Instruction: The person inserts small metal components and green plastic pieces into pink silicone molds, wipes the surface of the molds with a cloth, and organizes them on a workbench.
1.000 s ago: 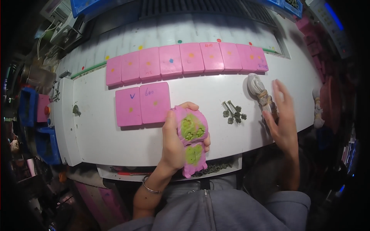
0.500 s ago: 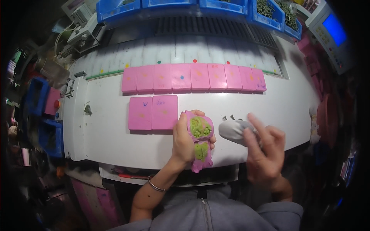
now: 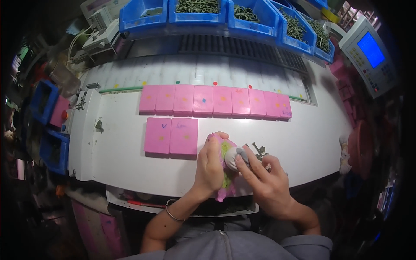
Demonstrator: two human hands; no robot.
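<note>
A pink rubbery mould [image 3: 228,191] with green cavities is gripped in my left hand [image 3: 209,173], fingers wrapped behind it and the thumb along its edge. The mould is held above the near part of the white worktable, bent open toward the right. My right hand [image 3: 272,188] pinches a grey-white cloth pouch [image 3: 234,158] and presses it against the green face of the mould. The pouch covers much of the cavities. Just beyond my right fingers lie a few small dark green stemmed pieces [image 3: 261,151], partly hidden by that hand.
Two pink blocks [image 3: 158,136] lie left of my hands, with a row of several more [image 3: 184,100] behind them. Blue bins [image 3: 197,18] of green parts line the back. A machine panel with a blue screen [image 3: 363,56] stands at the far right, and an open drawer [image 3: 138,209] below.
My right hand has moved left, bringing the pouch from above the table onto the mould. My left hand has turned the mould toward the pouch. The view has shifted, showing more of the bins.
</note>
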